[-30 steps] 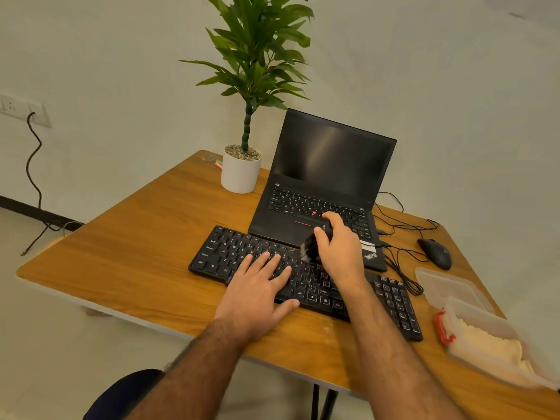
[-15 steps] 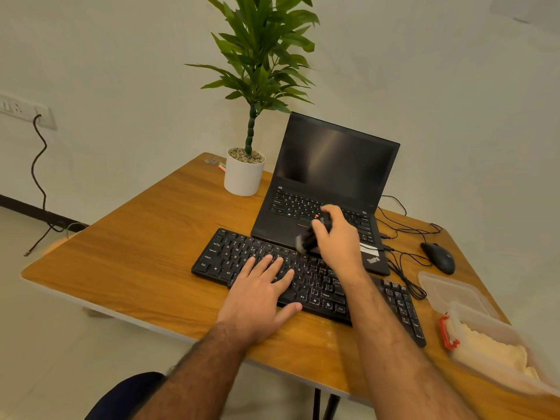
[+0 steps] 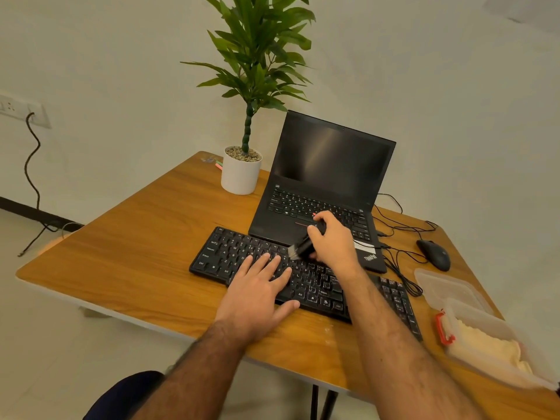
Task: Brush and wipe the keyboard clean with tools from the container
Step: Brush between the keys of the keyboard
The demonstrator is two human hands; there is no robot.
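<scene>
A black keyboard lies on the wooden table in front of an open black laptop. My right hand grips a small black brush, its pale bristles touching the keys near the keyboard's upper middle. My left hand rests flat on the keyboard's lower middle, fingers spread, holding nothing. A clear plastic container with a red clip and a yellow cloth inside stands at the right edge of the table.
The container's clear lid lies beside it. A black mouse with tangled cables sits at the right rear. A potted plant in a white pot stands left of the laptop. A wall socket is at far left.
My right hand has shifted the brush slightly across the upper keys, with the bristles now angled down to the left. My left hand has stayed pressed on the keyboard.
</scene>
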